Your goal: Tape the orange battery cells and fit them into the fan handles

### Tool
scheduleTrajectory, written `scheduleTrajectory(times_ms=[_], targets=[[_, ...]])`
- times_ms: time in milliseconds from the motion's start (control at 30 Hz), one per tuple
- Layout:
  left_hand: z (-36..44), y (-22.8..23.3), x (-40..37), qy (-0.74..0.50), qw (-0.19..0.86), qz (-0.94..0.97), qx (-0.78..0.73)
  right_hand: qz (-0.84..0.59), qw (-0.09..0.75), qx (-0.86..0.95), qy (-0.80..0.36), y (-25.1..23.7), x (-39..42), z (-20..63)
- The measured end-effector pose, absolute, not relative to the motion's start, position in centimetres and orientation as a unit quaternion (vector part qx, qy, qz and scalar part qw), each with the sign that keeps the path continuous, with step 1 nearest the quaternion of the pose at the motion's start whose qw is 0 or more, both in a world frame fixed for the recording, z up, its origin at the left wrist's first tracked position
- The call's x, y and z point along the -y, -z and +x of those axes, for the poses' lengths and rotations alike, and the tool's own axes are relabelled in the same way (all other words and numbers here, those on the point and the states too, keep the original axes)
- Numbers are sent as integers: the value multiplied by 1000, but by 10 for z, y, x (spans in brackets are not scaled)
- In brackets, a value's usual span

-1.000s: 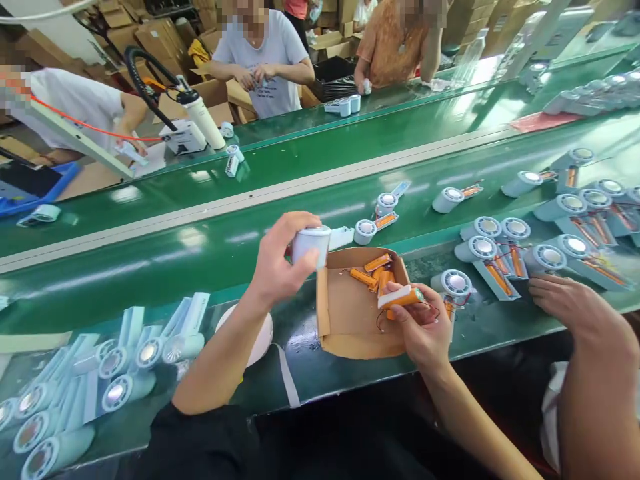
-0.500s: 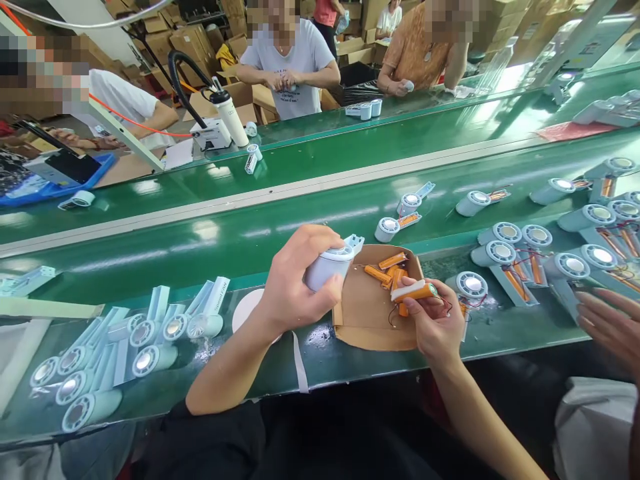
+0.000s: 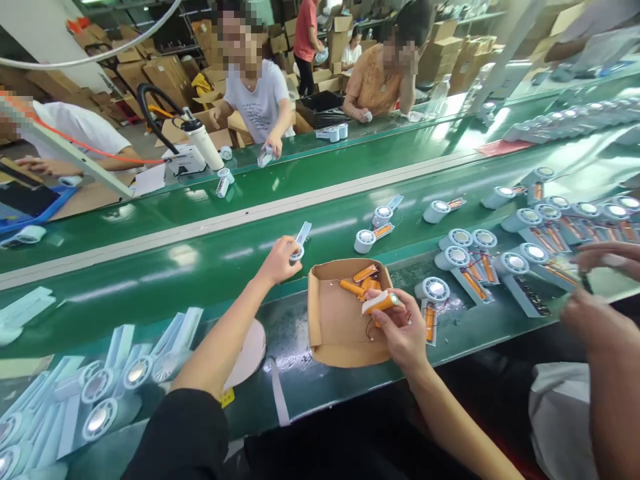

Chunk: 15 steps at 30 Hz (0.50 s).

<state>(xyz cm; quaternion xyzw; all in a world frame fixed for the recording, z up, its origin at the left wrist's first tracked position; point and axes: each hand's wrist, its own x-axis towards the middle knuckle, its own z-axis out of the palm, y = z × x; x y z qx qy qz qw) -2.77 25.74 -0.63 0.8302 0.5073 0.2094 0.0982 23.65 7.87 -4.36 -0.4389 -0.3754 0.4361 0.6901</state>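
Note:
My left hand (image 3: 278,260) is stretched out over the green conveyor belt (image 3: 210,260) and grips a small white fan housing (image 3: 299,244) that lies on or just above the belt. My right hand (image 3: 400,328) is near the front edge of the bench and holds an orange battery (image 3: 381,303) with thin wires over a shallow cardboard tray (image 3: 330,320). More orange batteries (image 3: 361,283) lie in the tray's far corner. A white fan housing with a battery (image 3: 434,295) lies just right of the tray.
Several white fan housings (image 3: 480,250) with batteries crowd the bench to the right, where another person's hands (image 3: 595,293) work. Several empty housings (image 3: 115,380) lie at the left. A white disc (image 3: 247,353) sits by my left arm. People work across the belt.
My left hand moved away from the tray, out over the belt, carrying the white fan housing with it. My right hand kept the orange battery over the tray. The view shifted.

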Motion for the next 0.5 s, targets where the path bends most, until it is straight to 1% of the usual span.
scheduleTrajectory(times_ms=[100,167,233,300,367,500], targets=[[-43,15,-265,-212,83,835,-501,-429,685,380,-450,46,-76,235],[-44,6,-270,-230,54,838,-492,-414,673,393,-470,47,-75,232],[-24,-9,-285,-232,42,845,-480,-397,663,400,-492,48,-74,228],[25,-24,-309,-178,65,860,-474,-381,668,396,-502,51,-74,223],[97,-35,-338,-75,104,875,-467,-368,684,386,-497,56,-74,218],[239,-37,-385,-7,122,882,-455,-370,691,408,-469,68,-74,213]])
